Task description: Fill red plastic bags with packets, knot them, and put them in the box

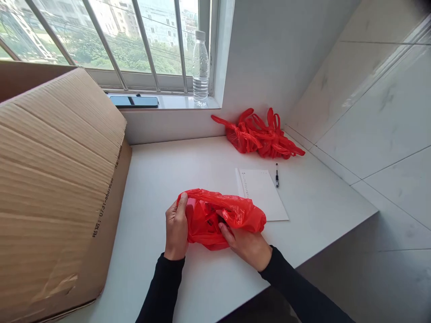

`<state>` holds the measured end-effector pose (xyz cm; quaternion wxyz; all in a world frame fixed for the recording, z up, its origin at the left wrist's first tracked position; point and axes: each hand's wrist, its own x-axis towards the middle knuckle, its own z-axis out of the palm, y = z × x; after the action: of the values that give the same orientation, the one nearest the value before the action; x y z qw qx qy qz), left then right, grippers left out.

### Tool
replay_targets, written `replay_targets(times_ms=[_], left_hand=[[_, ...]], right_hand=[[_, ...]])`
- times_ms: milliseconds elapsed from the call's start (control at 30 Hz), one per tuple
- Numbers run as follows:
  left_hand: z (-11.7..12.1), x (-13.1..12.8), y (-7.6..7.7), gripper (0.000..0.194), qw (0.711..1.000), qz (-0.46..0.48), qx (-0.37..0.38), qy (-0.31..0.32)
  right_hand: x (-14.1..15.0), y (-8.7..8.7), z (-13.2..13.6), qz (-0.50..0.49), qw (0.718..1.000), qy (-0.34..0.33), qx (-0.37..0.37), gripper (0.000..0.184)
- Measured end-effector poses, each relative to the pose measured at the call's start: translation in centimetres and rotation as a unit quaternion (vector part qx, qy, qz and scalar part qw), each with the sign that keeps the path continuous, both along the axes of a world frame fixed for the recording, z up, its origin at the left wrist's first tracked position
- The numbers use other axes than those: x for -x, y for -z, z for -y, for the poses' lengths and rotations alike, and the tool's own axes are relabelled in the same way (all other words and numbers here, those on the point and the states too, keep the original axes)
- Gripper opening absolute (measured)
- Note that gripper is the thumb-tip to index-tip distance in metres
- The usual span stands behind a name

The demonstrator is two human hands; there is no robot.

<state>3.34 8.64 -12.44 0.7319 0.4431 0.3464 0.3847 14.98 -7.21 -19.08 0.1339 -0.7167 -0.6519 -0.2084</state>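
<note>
A red plastic bag (210,235) is held with its mouth facing up above the white table. My left hand (177,224) pinches the left rim of the bag, thumb on top. On the right side, my right hand (247,244) reaches into the mouth; its thumb shows, while red film covers the other fingers. Something with small dark marks lies inside the bag, too hidden to name. Just behind the bag is a white notebook (266,197) with print on its page, partly covered by the bag.
A large cardboard box (63,179) fills the left side. Several knotted red bags (259,137) lie at the back wall. A black pen (277,175) rests beside the notebook. On the sill are a water bottle (200,69) and a phone (134,102). The white table (161,166) ends diagonally at right.
</note>
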Motion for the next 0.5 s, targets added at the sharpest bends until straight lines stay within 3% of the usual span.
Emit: replay_targets(times_ms=[100, 167, 333, 400, 500], left_hand=[[-0.1, 0.5, 0.2, 0.034, 1.000, 0.004, 0.009, 0.007], [0.0, 1.0, 0.2, 0.034, 1.000, 0.009, 0.017, 0.011], [1.0, 2.8, 0.0, 0.035, 0.999, 0.012, 0.039, 0.020], [1.6, 3.6, 0.0, 0.034, 0.998, 0.006, 0.051, 0.024], [2.1, 4.6, 0.1, 0.035, 0.998, -0.001, 0.062, 0.031]], right_hand=[[0.7, -1.2, 0.4, -0.034, 0.999, -0.001, 0.008, 0.038], [0.9, -2.9, 0.7, -0.112, 0.993, -0.020, 0.034, 0.039], [2.1, -7.4, 2.4, -0.314, 0.947, -0.004, 0.061, 0.037], [2.7, -7.8, 3.2, -0.349, 0.935, 0.005, 0.063, 0.032], [3.3, -6.1, 3.9, -0.369, 0.927, 0.021, 0.060, 0.029]])
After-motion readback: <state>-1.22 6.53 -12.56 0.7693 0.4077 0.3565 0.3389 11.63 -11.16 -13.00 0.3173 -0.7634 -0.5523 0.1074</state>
